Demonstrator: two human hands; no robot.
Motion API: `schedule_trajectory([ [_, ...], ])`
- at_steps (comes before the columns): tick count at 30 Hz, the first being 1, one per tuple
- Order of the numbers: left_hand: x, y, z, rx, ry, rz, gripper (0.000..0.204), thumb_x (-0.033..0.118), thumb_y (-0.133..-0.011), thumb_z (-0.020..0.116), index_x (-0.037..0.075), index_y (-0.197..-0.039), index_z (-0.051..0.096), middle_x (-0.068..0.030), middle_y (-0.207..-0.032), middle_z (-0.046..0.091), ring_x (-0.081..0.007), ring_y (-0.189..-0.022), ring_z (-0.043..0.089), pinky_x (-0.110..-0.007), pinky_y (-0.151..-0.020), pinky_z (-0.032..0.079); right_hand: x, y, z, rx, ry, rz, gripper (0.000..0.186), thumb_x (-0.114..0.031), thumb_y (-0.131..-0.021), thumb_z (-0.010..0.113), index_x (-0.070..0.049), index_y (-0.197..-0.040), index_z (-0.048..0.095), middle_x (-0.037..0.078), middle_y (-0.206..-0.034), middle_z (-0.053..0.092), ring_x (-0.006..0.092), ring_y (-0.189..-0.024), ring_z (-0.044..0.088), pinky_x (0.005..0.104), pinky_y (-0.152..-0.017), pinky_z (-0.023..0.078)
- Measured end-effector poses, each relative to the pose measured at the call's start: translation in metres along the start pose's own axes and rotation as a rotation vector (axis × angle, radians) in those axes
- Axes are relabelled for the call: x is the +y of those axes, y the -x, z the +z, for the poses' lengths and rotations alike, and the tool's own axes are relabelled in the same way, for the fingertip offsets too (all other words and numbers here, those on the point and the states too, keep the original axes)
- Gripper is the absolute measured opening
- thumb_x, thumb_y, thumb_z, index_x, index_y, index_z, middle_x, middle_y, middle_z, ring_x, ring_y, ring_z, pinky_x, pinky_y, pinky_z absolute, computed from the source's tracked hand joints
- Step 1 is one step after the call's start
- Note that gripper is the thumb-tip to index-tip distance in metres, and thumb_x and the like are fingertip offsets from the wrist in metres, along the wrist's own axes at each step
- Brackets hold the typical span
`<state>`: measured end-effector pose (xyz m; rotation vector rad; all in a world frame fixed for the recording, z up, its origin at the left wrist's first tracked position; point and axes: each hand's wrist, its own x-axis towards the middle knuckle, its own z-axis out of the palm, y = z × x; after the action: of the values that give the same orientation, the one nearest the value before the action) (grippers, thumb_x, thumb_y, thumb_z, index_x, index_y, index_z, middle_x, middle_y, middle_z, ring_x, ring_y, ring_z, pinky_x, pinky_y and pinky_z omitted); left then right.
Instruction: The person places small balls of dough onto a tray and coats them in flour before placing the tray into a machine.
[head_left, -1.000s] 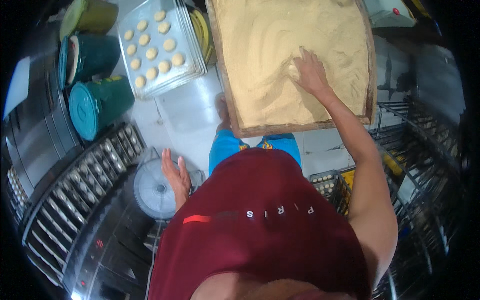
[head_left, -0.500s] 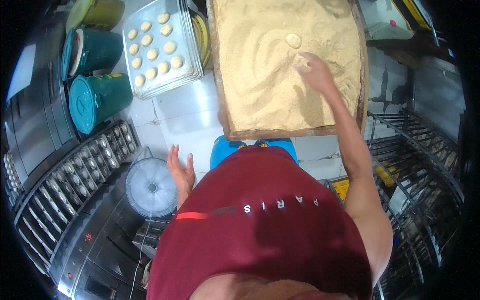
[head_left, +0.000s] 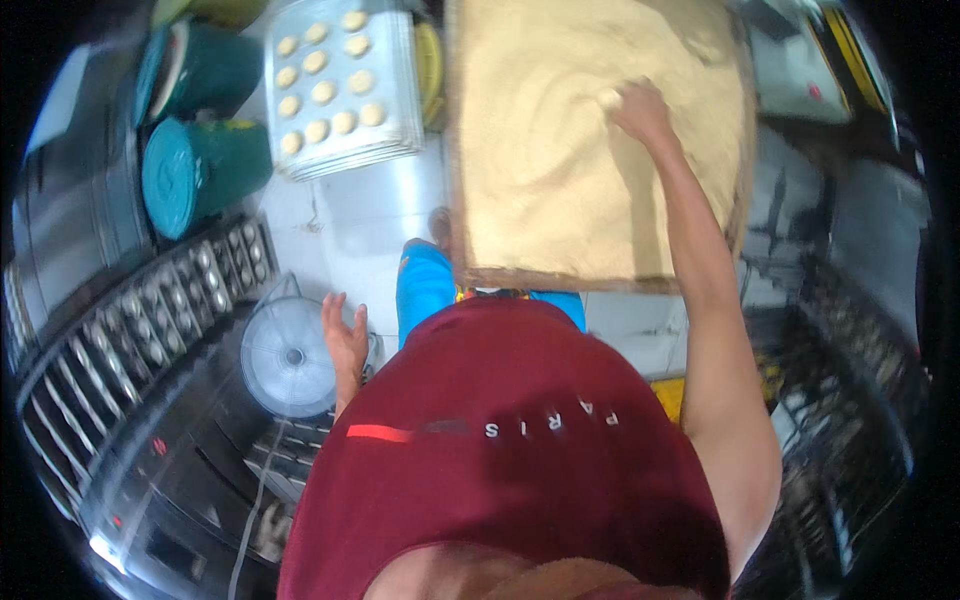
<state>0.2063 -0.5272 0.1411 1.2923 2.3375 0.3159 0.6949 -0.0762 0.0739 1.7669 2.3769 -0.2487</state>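
A large wooden-rimmed tray (head_left: 560,277) full of fine tan crumbs (head_left: 540,190) stands in front of me. Over the crumbs, my right hand (head_left: 643,112) is closed on a pale, round dough piece (head_left: 609,98), pinched at the fingertips; part of it is hidden by the fingers. My left hand (head_left: 345,335) hangs low at my left side, fingers apart and holding nothing. Left of the crumb tray, a metal baking sheet (head_left: 345,160) bears several round dough pieces (head_left: 323,92) in loose rows.
Green lidded bins (head_left: 170,180) stand at the left. A round fan (head_left: 290,356) is close to my left hand, its cord running down. Beyond it is a rack of filled metal moulds (head_left: 140,325). Dark metal racks (head_left: 830,420) stand at the right, somewhat blurred.
My right hand has closed on the dough piece that lay on the crumbs. My body and view have shifted slightly. The left hand stays open at my side.
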Motion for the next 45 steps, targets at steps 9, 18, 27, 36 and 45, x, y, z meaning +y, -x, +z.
schedule_trajectory([
  [9, -0.045, -0.076, -0.014, -0.109, 0.03, 0.026, 0.041, 0.025, -0.089, 0.074, 0.001, -0.122, 0.064, -0.0261, -0.134, 0.059, -0.043, -0.124, 0.057, -0.047, -0.104, 0.048, -0.063, 0.053, -0.04, 0.017, -0.055, 0.156, 0.03, -0.021, -0.082, 0.079, -0.005, -0.102, 0.065, 0.016, -0.097, 0.07, 0.0327, -0.094, 0.067, 0.0461, -0.084, 0.051],
  [18, -0.174, -0.162, -0.044, -0.202, 0.247, -0.169, 0.045, 0.024, -0.092, 0.073, -0.001, -0.128, 0.062, -0.0207, -0.135, 0.061, -0.0323, -0.119, 0.061, -0.04, -0.102, 0.048, -0.223, -0.091, -0.071, 0.26, -0.8, 0.122, 0.03, -0.022, -0.085, 0.077, -0.003, -0.105, 0.066, 0.006, -0.097, 0.063, 0.0167, -0.086, 0.059, 0.0316, -0.079, 0.049],
  [27, -0.25, -0.12, -0.067, -0.294, 0.398, -0.53, 0.048, 0.029, -0.095, 0.069, -0.005, -0.128, 0.062, -0.0249, -0.119, 0.068, -0.0338, -0.107, 0.066, -0.041, -0.093, 0.052, -0.38, -0.339, -0.021, 0.12, -0.804, 0.11, 0.038, -0.027, -0.084, 0.077, 0.001, -0.109, 0.069, 0.015, -0.102, 0.074, 0.0257, -0.095, 0.07, 0.0357, -0.088, 0.052],
  [36, -0.256, -0.117, -0.058, -0.367, 0.437, -0.638, 0.049, 0.028, -0.097, 0.067, -0.006, -0.13, 0.059, -0.0248, -0.118, 0.069, -0.0314, -0.106, 0.067, -0.039, -0.092, 0.052, -0.378, -0.384, 0.014, 0.293, -0.318, -0.119, 0.051, -0.033, -0.094, 0.066, -0.003, -0.134, 0.056, 0.022, -0.132, 0.06, 0.0373, -0.124, 0.056, 0.0461, -0.104, 0.044],
  [45, -0.236, -0.137, -0.051, -0.283, 0.352, -0.493, 0.047, 0.03, -0.097, 0.069, -0.002, -0.131, 0.06, -0.0205, -0.116, 0.07, -0.0299, -0.108, 0.067, -0.04, -0.093, 0.052, -0.413, -0.336, 0.024, 0.165, -0.169, -0.352, 0.086, -0.063, -0.098, 0.048, -0.002, -0.155, 0.029, 0.022, -0.165, 0.02, 0.0382, -0.155, 0.014, 0.0563, -0.125, 0.012],
])
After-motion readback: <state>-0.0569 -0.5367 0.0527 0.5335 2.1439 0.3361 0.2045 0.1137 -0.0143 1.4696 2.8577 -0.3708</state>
